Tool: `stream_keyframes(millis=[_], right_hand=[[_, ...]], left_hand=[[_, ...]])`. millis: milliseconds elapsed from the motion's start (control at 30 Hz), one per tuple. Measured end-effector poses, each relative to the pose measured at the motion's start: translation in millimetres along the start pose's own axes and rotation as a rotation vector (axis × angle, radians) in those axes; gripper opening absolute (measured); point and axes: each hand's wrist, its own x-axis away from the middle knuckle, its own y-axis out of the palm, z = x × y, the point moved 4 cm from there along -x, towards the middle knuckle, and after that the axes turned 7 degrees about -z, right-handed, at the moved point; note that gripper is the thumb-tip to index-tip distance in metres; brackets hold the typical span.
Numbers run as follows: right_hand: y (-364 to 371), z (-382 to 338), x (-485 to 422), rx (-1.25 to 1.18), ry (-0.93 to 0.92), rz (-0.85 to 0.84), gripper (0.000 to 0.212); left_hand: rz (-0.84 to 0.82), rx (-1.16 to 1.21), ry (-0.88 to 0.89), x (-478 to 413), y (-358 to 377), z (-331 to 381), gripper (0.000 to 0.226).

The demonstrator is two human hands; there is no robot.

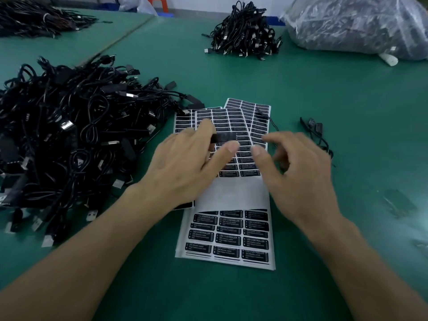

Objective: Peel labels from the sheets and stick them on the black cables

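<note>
Label sheets (231,237) lie on green table (324,100); left hand (185,163) pinches a black cable (225,137), right hand (298,172) loose.

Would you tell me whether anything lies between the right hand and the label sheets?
Nothing visible blocks it. The right hand hangs over the label sheets; the left hand pinches a black cable piece beside it. A thin wire crosses the sheets' far right corner.
</note>
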Motion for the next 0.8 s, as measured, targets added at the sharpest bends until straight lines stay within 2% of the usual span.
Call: stream_keyframes(millis=[67,167,267,400,467,567,700,800], right_hand=[[9.1,-6.9,1.9,-0.051,-0.035,-0.125,0.042],[14.1,-4.7,3.4,0.113,0.001,-0.196,0.049],[11.5,0.2,3.2,0.276,0.127,-0.243,0.073],[13.3,-4.2,6.9,0.353,0.134,-0.31,0.09],[14.0,-5.8,8.1,0.37,0.139,-0.342,0.087],[12.0,-5.5,8.8,0.265,0.151,-0.325,0.077],[11.1,-4.9,9.8,0.098,0.153,-0.282,0.066],[11.9,-4.0,10.9,-0.026,0.156,-0.246,0.061]], left_hand=[[-0.037,0.02,0.071,2.8,-1.0,3.9,0.043],[-0.081,-0.001,0.118,3.2,1.9,3.7,0.032],[-0.025,-0.005,0.125,1.2,1.7,0.4,0.024],[0.04,0.219,0.102,0.3,4.5,-5.8,0.01],[0.077,0.341,0.076,1.8,5.1,-6.4,0.007],[0.118,0.453,0.04,3.2,4.7,-6.3,0.012],[0.084,0.559,-0.023,1.6,5.3,-7.5,0.017],[0.067,0.63,-0.03,0.5,6.0,-5.8,0.01]])
